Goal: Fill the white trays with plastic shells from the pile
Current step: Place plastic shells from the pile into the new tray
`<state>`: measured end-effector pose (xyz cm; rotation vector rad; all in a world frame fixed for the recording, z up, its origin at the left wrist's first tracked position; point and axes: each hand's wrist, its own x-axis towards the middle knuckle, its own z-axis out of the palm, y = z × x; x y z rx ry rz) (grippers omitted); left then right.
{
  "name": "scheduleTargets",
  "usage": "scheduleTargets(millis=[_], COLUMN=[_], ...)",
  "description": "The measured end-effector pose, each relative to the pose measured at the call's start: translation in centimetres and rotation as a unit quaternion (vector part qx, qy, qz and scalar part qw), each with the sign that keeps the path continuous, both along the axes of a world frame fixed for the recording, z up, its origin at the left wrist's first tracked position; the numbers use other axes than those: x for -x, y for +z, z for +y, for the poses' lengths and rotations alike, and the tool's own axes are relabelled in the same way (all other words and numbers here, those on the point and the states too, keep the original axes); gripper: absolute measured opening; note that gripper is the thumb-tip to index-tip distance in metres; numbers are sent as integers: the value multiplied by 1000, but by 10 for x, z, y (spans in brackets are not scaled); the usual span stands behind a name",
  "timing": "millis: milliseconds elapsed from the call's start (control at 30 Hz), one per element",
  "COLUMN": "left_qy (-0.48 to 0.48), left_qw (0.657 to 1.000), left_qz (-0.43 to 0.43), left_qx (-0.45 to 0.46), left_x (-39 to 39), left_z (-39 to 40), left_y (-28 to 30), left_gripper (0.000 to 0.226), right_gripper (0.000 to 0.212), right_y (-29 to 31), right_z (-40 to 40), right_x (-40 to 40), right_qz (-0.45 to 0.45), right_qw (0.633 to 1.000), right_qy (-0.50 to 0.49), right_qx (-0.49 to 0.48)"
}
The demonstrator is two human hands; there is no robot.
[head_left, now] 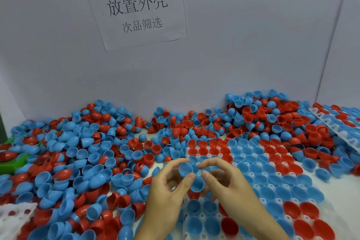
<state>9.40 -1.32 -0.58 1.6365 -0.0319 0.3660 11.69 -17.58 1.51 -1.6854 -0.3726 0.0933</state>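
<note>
A big pile of red and blue plastic shells (81, 152) covers the table's left and back. A white tray (251, 176) lies at centre right, its cups mostly holding blue and red shells. Over the tray's near left part, my left hand (167, 187) pinches a blue shell (186, 168) between thumb and forefinger. A second blue shell (197, 183) sits just below it, between both hands. My right hand (228, 183) hovers beside them with curled fingers; whether it holds that second shell is unclear.
Another white tray (339, 132) leans on the pile at the far right. A tray corner (15, 214) shows at bottom left. A green object (13, 163) lies half buried at the left edge. A white wall with a paper sign (136, 8) stands behind.
</note>
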Motion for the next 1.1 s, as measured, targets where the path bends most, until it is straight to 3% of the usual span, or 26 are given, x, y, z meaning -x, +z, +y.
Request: scheduleTargets(millis=[100,333,467,633,767,967,1100], left_qy=[12,-15,-26,-36,-38,-2,-3], left_qw=[1000,999,998,997,995,995,995], left_qz=[-5,19,28,28,36,20,19], left_qx=[0,28,54,57,85,101,103], left_x=[2,1,0,0,0,2,1], left_z=[6,9,11,9,5,7,7], left_y=[-4,-7,-10,-10,-9,-8,-9], left_gripper=[26,49,56,40,48,41,35], right_gripper=[22,41,40,26,24,27,23], right_y=[0,-7,-11,-13,-10,11,22], right_z=[2,10,8,6,3,-28,-80], right_x=[3,3,0,-4,-5,-7,2], right_qz=[-119,-246,-257,-244,-241,-158,-134], right_qw=[991,960,955,953,954,970,956], right_qy=[-28,-38,-53,-43,-66,-109,-144], right_qx=[58,126,138,174,166,152,220])
